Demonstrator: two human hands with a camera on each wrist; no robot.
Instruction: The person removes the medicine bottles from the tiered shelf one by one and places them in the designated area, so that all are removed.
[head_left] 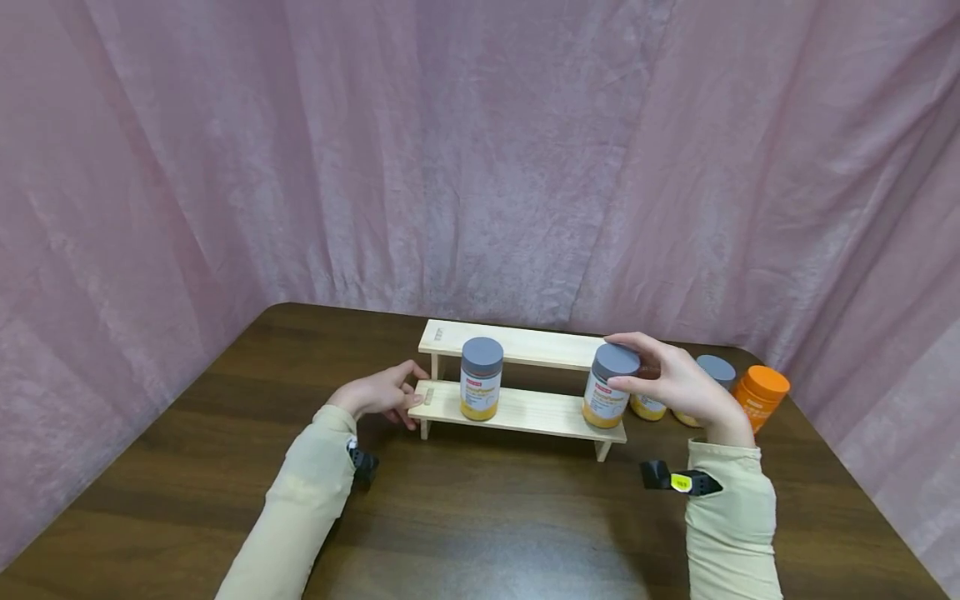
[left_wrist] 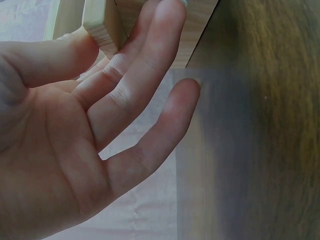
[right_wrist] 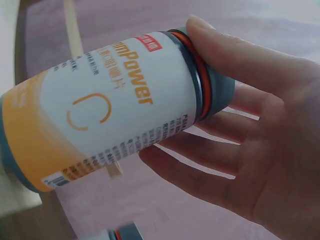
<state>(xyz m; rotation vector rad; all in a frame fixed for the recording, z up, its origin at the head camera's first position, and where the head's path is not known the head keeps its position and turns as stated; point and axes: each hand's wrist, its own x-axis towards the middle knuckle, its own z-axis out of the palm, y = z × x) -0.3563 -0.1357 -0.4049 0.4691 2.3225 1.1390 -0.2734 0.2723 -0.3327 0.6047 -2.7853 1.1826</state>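
My right hand [head_left: 686, 383] grips a supplement jar [head_left: 604, 400] by its grey lid, the thumb on the near side and the fingers round the far side. The jar has a white label with a yellow-orange base, and it stands at the right end of the lower board of a two-tier wooden shelf [head_left: 540, 408]. At the shelf's left end, my left hand [head_left: 384, 393] holds the lower board's corner. In the left wrist view the thumb is on the board end [left_wrist: 102, 25] and fingers pass beneath. A matching jar [head_left: 481, 379] stands left of centre on that board.
Beyond my right hand, on the brown table [head_left: 480, 517], stand two more grey-lidded jars, one with its lid [head_left: 716, 369] showing, and an orange jar [head_left: 761, 393]. The upper board [head_left: 517, 344] of the shelf bears nothing. A pink curtain [head_left: 480, 167] hangs behind the table.
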